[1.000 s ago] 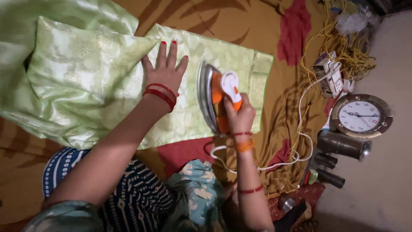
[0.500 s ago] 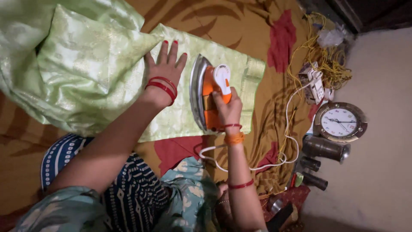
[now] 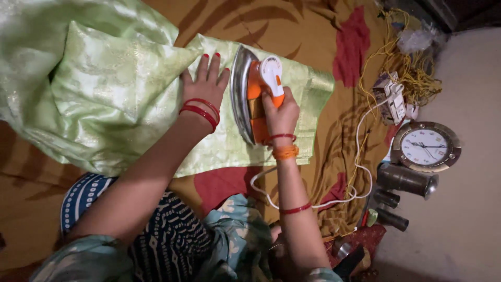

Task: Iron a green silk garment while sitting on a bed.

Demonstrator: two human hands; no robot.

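Observation:
A shiny pale green cloth [image 3: 104, 94] lies spread over a brown patterned sheet [image 3: 292, 21], folded in layers at the left and flat at the right. My left hand [image 3: 206, 83] presses flat on the cloth, fingers spread, red bangles at the wrist. Just right of it, my right hand [image 3: 280, 112] grips the handle of an orange and white electric iron [image 3: 253, 96], tipped on its side so its metal soleplate faces my left hand.
The iron's white cord [image 3: 360, 156] loops right to a white power strip [image 3: 391, 99] beside a tangle of yellow wire [image 3: 412, 68]. A round wall clock [image 3: 425, 147] and metal tumblers [image 3: 404, 180] lie on the floor at the right.
The view has shifted slightly; both hands and the iron hold the same pose on the cloth, with the iron edging a little further up the fabric.

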